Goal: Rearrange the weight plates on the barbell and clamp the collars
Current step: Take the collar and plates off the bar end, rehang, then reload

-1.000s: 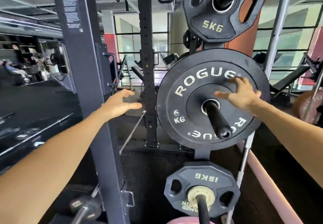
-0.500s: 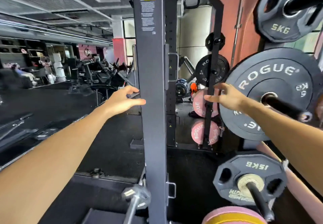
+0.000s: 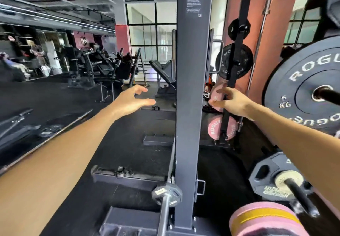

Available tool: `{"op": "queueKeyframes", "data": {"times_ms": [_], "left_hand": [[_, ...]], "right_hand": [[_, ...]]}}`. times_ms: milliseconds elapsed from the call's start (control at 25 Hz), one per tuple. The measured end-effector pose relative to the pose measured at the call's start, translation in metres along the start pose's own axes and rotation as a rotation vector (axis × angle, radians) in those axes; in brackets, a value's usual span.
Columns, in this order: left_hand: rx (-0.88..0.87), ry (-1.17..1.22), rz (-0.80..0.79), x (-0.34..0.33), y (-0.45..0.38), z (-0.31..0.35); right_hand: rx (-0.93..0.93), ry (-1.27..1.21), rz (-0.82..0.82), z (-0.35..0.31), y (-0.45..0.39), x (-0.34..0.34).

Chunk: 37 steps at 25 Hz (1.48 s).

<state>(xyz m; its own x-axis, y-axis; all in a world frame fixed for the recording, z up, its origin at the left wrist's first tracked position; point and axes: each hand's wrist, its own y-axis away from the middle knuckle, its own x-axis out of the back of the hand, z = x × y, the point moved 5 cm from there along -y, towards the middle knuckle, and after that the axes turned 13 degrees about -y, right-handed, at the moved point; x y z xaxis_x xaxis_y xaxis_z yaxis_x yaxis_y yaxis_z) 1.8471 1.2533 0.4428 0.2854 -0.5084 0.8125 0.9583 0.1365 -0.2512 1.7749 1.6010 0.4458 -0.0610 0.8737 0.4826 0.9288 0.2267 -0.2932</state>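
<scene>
While both arms reached forward past a tall dark grey steel rack upright (image 3: 191, 95) standing between them, neither hand held anything. The left hand (image 3: 131, 100) hovered with fingers spread and relaxed; the right hand (image 3: 232, 101) did too, its fingers loosely extended. To the right of the right hand, a large black rubber 5 kg bumper plate (image 3: 301, 88) sat stored on a black peg, probably parked there for loading. Below the right forearm sat a black plate with grip holes (image 3: 268, 176) on another peg. Below and between the hands, a steel barbell (image 3: 163, 210) rested, capped by a small black plate (image 3: 166, 192). No collar was visible.
</scene>
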Motion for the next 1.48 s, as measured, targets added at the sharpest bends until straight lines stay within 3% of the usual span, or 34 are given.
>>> {"op": "queueKeyframes", "data": {"times_ms": [360,680,1200,1480], "left_hand": [[-0.068,0.018,0.015,-0.018,-0.106,-0.035],[-0.048,0.046,-0.011,-0.084,-0.092,-0.104],[-0.026,0.101,-0.059,-0.368,0.037,-0.311],[-0.017,0.124,-0.095,-0.469,0.095,-0.39]], "right_hand": [[0.023,0.08,-0.016,0.03,-0.105,-0.059],[-0.036,0.071,-0.021,0.086,-0.091,-0.119],[-0.122,-0.071,-0.045,0.371,0.054,-0.322],[-0.155,-0.066,-0.042,0.474,0.122,-0.39]]}}
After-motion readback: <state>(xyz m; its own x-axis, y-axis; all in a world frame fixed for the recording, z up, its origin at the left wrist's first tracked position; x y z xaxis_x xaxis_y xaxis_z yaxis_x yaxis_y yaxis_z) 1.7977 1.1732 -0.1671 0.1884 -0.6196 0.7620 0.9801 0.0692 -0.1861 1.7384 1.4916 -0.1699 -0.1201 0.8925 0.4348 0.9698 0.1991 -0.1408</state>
